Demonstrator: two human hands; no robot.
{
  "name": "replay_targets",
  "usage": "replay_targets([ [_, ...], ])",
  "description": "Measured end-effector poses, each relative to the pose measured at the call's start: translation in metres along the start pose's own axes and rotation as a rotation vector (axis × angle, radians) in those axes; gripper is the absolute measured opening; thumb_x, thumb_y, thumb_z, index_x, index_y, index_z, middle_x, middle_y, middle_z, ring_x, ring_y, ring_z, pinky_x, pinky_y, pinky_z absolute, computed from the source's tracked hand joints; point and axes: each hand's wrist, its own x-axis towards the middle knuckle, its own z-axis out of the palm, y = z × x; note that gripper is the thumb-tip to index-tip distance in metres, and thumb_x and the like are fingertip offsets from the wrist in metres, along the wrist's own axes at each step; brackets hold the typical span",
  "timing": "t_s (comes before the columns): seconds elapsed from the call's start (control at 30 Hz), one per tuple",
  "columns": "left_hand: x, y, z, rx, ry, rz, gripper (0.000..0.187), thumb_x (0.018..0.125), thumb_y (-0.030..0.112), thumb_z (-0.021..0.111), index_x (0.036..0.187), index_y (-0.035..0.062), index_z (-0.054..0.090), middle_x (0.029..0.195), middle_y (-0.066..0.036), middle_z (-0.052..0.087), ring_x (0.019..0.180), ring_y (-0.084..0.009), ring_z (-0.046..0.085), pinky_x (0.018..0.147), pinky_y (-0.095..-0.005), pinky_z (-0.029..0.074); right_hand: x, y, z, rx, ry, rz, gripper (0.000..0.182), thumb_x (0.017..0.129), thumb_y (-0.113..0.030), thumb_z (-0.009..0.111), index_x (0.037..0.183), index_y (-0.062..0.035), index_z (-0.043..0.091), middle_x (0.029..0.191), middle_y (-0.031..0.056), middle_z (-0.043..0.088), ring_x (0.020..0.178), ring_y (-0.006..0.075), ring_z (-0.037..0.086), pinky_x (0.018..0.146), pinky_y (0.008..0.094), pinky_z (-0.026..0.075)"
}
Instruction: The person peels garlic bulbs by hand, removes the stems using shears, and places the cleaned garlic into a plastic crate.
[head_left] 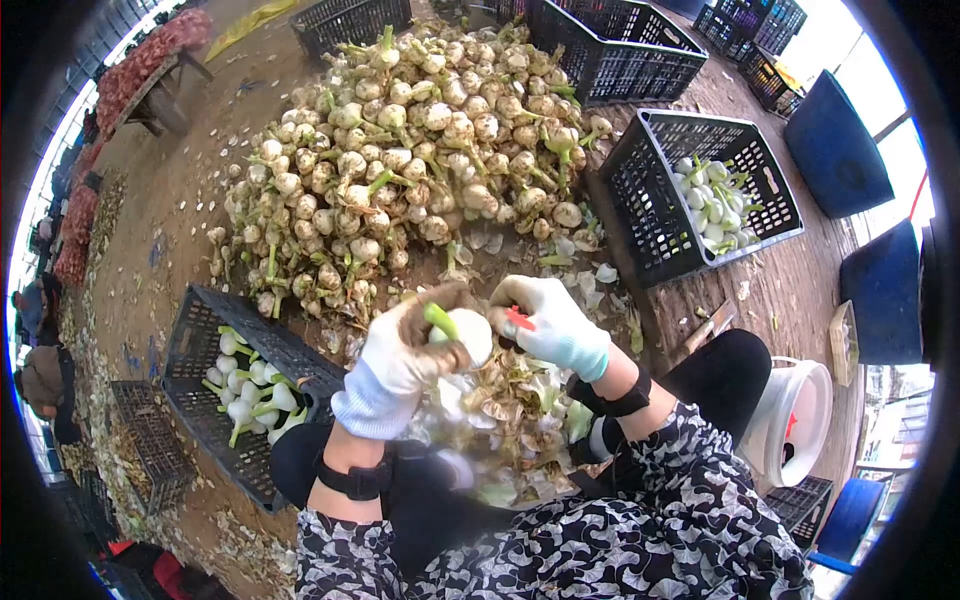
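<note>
My left hand (393,352), in a soiled white glove, is closed around a peeled white garlic bulb (470,337) with a short green stem. Close beside it, my right hand (552,322), also gloved, grips a small red-handled tool (518,319); its working end is hidden by the fingers. Beyond both hands rises a big heap of dirty, unpeeled garlic (400,170) with stems. Peeled skins (510,405) litter the ground beneath my hands.
A black crate (215,430) at left and another black crate (690,255) at right hold cleaned garlic. A knife (710,328) lies on the wooden board (765,280). A white bucket (800,420) stands by my right knee. More black crates (640,75) stand behind.
</note>
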Motion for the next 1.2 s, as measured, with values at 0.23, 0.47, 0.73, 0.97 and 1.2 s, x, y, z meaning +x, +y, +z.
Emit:
replay_targets([
  [0.23,-0.004,0.006,0.007,-0.022,0.028,0.009,0.066,0.066,-0.001,0.051,0.131,-0.0081,0.043,0.111,-0.013,0.061,0.097,-0.0190,0.060,0.091,-0.0290,0.045,-0.010,-0.010,0.013,0.983,-0.060,0.308,0.027,0.089,-0.018,0.060,0.107,0.0022,0.054,0.086,0.0058,0.062,0.069,0.0123,0.059,0.062,0.0253,0.051],
  [0.47,0.006,-0.012,0.006,-0.286,0.332,0.047,0.047,0.095,0.043,0.049,0.119,0.0040,0.056,0.097,-0.005,0.064,0.087,-0.0150,0.062,0.080,-0.0278,0.050,-0.007,-0.019,0.040,0.170,0.120,-0.259,0.015,0.077,-0.008,0.068,0.087,-0.0010,0.059,0.079,0.0057,0.062,0.066,0.0107,0.059,0.060,0.0248,0.048],
  [0.73,0.008,-0.026,-0.002,-0.036,0.341,0.238,0.064,0.093,0.054,0.046,0.128,0.0006,0.048,0.091,-0.002,0.056,0.065,-0.0075,0.049,0.057,-0.0205,0.042,0.001,-0.004,0.016,0.596,-0.191,0.325,0.062,0.090,-0.055,0.049,0.111,0.0031,0.055,0.091,0.0131,0.064,0.065,0.0170,0.063,0.066,0.0302,0.053],
  [0.97,0.009,-0.021,0.003,-0.046,0.438,0.203,0.059,0.095,0.048,0.043,0.130,0.0008,0.047,0.089,0.000,0.050,0.068,-0.0057,0.045,0.058,-0.0194,0.039,0.002,-0.024,0.025,0.648,-0.228,0.204,0.047,0.089,-0.032,0.062,0.115,0.0054,0.051,0.093,0.0103,0.063,0.076,0.0124,0.062,0.065,0.0258,0.051],
  [1.2,0.014,-0.037,-0.007,0.102,0.453,0.314,0.056,0.094,0.049,0.048,0.125,0.0035,0.051,0.067,0.003,0.050,0.053,-0.0073,0.047,0.048,-0.0213,0.040,-0.010,-0.015,0.030,0.552,-0.059,0.260,0.048,0.088,-0.032,0.062,0.115,0.0061,0.051,0.093,0.0116,0.064,0.078,0.0134,0.062,0.067,0.0269,0.051],
])
